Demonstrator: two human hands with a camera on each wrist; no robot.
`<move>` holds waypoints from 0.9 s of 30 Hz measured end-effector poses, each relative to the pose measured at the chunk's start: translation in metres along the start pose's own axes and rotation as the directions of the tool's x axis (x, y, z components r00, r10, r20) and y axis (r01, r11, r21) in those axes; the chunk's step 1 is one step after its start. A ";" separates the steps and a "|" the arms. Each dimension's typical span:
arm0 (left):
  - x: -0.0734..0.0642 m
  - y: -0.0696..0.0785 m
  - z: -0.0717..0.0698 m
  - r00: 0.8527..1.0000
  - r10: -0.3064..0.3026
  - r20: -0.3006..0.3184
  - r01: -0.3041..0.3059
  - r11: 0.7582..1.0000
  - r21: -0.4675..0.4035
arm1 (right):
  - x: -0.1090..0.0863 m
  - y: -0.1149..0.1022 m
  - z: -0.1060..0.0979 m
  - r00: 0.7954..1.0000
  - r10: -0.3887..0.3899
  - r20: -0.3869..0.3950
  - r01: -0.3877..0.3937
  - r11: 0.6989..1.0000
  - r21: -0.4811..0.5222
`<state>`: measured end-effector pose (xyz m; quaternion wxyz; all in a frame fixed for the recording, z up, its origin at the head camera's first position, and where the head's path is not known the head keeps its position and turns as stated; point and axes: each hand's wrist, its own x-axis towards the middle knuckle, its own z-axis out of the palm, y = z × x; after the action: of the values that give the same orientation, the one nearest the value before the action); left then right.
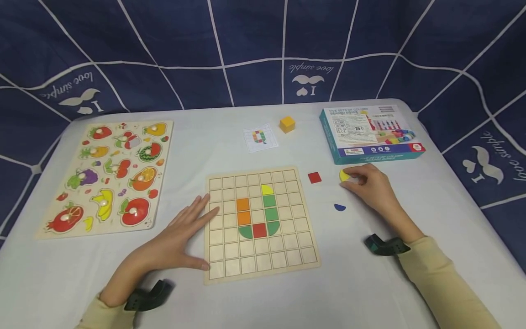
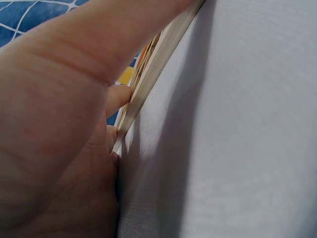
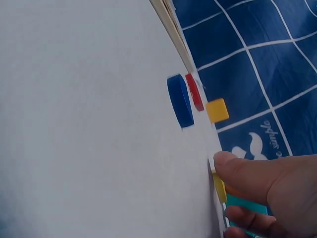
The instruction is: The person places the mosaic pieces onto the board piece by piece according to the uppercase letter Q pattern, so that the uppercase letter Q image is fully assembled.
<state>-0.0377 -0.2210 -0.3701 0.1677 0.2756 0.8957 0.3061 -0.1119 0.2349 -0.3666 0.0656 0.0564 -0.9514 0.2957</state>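
At the left edge of a wooden grid board (image 1: 263, 269), my left hand (image 1: 174, 240) lies with fingers spread, the fingertips and thumb tip at the rim. On the board, orange (image 1: 243, 204), green, red and yellow flat tiles form a U-like outline. Right of the board, my right hand (image 1: 371, 187) pinches a yellow rounded tile (image 1: 344, 175) between thumb and fingers, low over the table. A red square tile (image 1: 314, 177) and a blue half-round tile (image 1: 339, 207) lie between the board and that hand. In the right wrist view the thumb (image 3: 242, 171) overlaps the yellow tile (image 3: 219, 186).
A fruit peg puzzle (image 1: 111, 178) lies at the left. Behind the board are a pattern card (image 1: 260, 137) and a yellow cube (image 1: 287, 124). A teal-edged box (image 1: 370, 132) lies at the back right. Blue checked cloth (image 1: 255, 41) hangs behind the white table.
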 end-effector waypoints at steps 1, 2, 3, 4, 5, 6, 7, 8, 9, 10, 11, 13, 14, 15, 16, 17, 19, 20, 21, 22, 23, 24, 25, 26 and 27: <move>0.000 0.000 0.000 1.000 0.001 -0.001 -0.001 1.000 -0.001 | 0.000 -0.001 0.001 1.000 -0.005 -0.002 0.005 1.000 -0.002; 0.000 0.000 0.000 1.000 0.003 -0.002 -0.003 1.000 -0.003 | 0.000 -0.002 0.002 1.000 -0.009 -0.006 0.009 1.000 -0.004; 0.000 0.000 0.000 1.000 0.003 -0.003 -0.003 1.000 -0.005 | 0.000 -0.003 0.003 1.000 -0.011 -0.008 0.011 1.000 -0.006; 0.000 0.000 0.000 1.000 0.004 -0.003 -0.004 1.000 -0.006 | 0.000 -0.004 0.004 1.000 -0.013 -0.010 0.013 1.000 -0.012; 0.000 0.000 0.000 1.000 0.005 -0.004 -0.005 1.000 -0.007 | 0.000 -0.005 0.004 1.000 -0.013 -0.013 0.013 1.000 -0.017; 0.000 0.000 0.000 1.000 0.007 -0.005 -0.007 1.000 -0.008 | 0.000 -0.005 0.004 1.000 -0.015 -0.016 0.015 1.000 -0.022; 0.000 0.000 0.000 1.000 0.008 -0.006 -0.008 1.000 -0.009 | -0.001 -0.006 0.004 1.000 -0.016 -0.017 0.015 0.999 -0.028; 0.000 0.000 0.000 1.000 0.009 -0.007 -0.009 1.000 -0.009 | -0.001 -0.006 0.004 1.000 -0.017 -0.018 0.017 0.999 -0.034; 0.000 0.000 0.000 1.000 0.008 -0.006 -0.008 1.000 -0.008 | -0.001 -0.006 0.004 1.000 -0.019 -0.018 0.019 0.999 -0.040; 0.000 0.000 0.000 1.000 0.007 -0.006 -0.007 1.000 -0.008 | -0.001 -0.007 0.004 1.000 -0.022 -0.018 0.021 0.999 -0.046; 0.000 0.000 0.000 1.000 0.007 -0.006 -0.007 1.000 -0.007 | -0.002 -0.007 0.004 1.000 -0.024 -0.018 0.023 0.999 -0.049; 0.000 0.000 0.000 1.000 0.003 -0.004 -0.003 1.000 -0.005 | -0.002 -0.007 0.003 0.999 -0.029 -0.014 0.029 0.998 -0.056; 0.000 0.000 0.000 1.000 0.001 -0.003 -0.001 1.000 -0.005 | -0.003 -0.007 0.003 0.999 -0.033 -0.012 0.032 0.998 -0.060; 0.000 0.000 0.000 1.000 0.000 -0.002 0.000 1.000 -0.005 | -0.003 -0.008 0.002 0.999 -0.036 -0.009 0.035 0.997 -0.063; 0.000 0.000 0.000 1.000 -0.001 -0.001 0.001 1.000 -0.006 | -0.003 -0.008 0.001 0.999 -0.040 -0.008 0.039 0.997 -0.063; 0.000 0.000 0.000 1.000 -0.001 -0.001 0.001 1.000 -0.007 | -0.004 -0.008 0.001 0.999 -0.045 -0.006 0.045 0.997 -0.064; 0.000 0.000 0.000 1.000 -0.002 0.001 0.002 1.000 -0.009 | -0.004 -0.007 0.000 0.998 -0.060 -0.005 0.059 0.996 -0.068; 0.000 0.000 0.000 1.000 -0.003 0.001 0.003 1.000 -0.010 | -0.005 -0.007 -0.001 0.998 -0.069 -0.006 0.068 0.995 -0.069; 0.000 0.000 0.000 1.000 -0.002 0.002 0.002 1.000 -0.009 | -0.005 -0.007 -0.002 0.997 -0.079 -0.008 0.078 0.995 -0.068; 0.000 0.000 0.000 1.000 -0.001 0.002 0.001 1.000 -0.009 | -0.005 -0.006 -0.003 0.996 -0.089 -0.010 0.088 0.994 -0.068; 0.000 0.000 0.000 1.000 -0.001 0.002 0.001 1.000 -0.009 | -0.005 -0.006 -0.003 0.995 -0.097 -0.014 0.096 0.993 -0.069; 0.000 0.000 0.000 1.000 -0.001 0.003 0.001 1.000 -0.008 | -0.005 -0.006 -0.004 0.995 -0.103 -0.018 0.102 0.992 -0.070; 0.000 0.000 0.000 1.000 -0.001 0.004 0.001 1.000 -0.007 | -0.004 -0.006 -0.005 0.994 -0.107 -0.025 0.105 0.992 -0.071; 0.000 0.000 0.000 1.000 0.000 0.003 0.000 1.000 -0.005 | -0.004 -0.005 -0.005 0.993 -0.110 -0.033 0.107 0.992 -0.072; 0.000 0.000 0.000 1.000 0.001 0.004 -0.001 1.000 -0.003 | -0.004 -0.005 -0.005 0.993 -0.112 -0.045 0.109 0.991 -0.072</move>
<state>-0.0379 -0.2212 -0.3705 0.1697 0.2764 0.8948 0.3069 -0.1064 0.2341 -0.3602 0.1072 0.0994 -0.9546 0.2595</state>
